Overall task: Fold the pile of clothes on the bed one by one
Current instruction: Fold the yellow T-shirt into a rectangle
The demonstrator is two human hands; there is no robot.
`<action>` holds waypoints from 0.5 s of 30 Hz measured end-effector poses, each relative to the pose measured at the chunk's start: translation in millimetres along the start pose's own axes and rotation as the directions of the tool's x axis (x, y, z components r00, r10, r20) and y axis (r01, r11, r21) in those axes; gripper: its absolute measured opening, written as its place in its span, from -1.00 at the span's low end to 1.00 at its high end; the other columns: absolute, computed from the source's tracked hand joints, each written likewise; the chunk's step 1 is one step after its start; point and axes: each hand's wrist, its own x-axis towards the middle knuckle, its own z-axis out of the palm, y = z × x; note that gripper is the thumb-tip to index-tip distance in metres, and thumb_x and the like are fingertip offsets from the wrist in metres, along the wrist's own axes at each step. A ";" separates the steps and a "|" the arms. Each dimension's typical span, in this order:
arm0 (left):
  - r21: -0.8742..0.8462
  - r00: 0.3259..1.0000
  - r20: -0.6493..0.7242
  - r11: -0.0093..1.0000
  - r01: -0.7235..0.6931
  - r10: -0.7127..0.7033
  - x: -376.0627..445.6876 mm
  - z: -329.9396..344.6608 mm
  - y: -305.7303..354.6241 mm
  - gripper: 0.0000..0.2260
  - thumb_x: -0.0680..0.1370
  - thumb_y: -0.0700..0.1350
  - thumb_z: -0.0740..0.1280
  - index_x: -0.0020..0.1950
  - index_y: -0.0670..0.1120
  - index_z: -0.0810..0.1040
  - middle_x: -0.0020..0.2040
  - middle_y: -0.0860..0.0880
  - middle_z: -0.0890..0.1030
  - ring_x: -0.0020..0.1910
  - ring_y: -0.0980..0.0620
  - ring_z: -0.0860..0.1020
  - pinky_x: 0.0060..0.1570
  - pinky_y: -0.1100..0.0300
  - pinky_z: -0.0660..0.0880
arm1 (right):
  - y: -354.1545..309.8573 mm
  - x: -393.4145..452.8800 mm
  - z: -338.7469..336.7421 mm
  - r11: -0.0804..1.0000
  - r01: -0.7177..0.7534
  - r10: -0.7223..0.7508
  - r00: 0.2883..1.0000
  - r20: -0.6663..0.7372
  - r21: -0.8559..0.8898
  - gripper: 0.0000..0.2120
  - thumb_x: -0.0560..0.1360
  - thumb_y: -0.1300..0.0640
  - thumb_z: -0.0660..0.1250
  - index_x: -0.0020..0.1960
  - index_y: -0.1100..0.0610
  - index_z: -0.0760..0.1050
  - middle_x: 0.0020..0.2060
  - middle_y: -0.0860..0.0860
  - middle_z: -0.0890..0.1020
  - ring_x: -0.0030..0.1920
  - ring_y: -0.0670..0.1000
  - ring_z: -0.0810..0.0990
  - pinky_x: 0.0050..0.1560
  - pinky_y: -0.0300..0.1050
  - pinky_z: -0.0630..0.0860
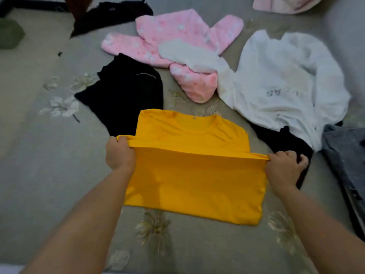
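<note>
**Yellow T-shirt held taut across the fold line**

Yellow cotton fills the lower centre of the frame: a yellow T-shirt (193,175) lies on the grey floral bedsheet (39,155), collar toward the top of the frame and hem toward the bottom. The left hand (119,153) pinches a raised ridge of fabric at the shirt's left edge, and the right hand (284,169) pinches the same ridge at the right edge. The hands are well apart, one at each side, so the cloth between them is stretched into a straight line. That tension probably serves to keep the crease even and the layers flat as one half is laid over the other. The sleeves are not visible, so they seem already tucked in.

The rest of the pile waits unfolded in the upper half: a black garment (126,95) just left of the collar, a pink fleece garment (177,36) at upper centre with a white piece (189,56) lying across it, and a white printed shirt (286,86) at the right. Grey denim (347,151) sits at the right edge, on that side of the work area.
</note>
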 end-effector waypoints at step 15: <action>0.359 0.991 0.105 0.932 0.043 -0.087 165.0 86.7 77.0 -0.71 0.56 -0.13 0.19 0.19 -0.29 0.43 0.20 -0.29 0.35 0.17 -0.28 0.33 0.14 -0.09 0.30 | -48.5 176.8 95.5 0.954 -0.013 0.098 0.958 0.270 -0.300 -0.82 0.40 0.30 0.21 -0.13 0.15 0.57 -0.11 0.09 0.54 0.13 0.14 0.36 0.34 0.03 0.02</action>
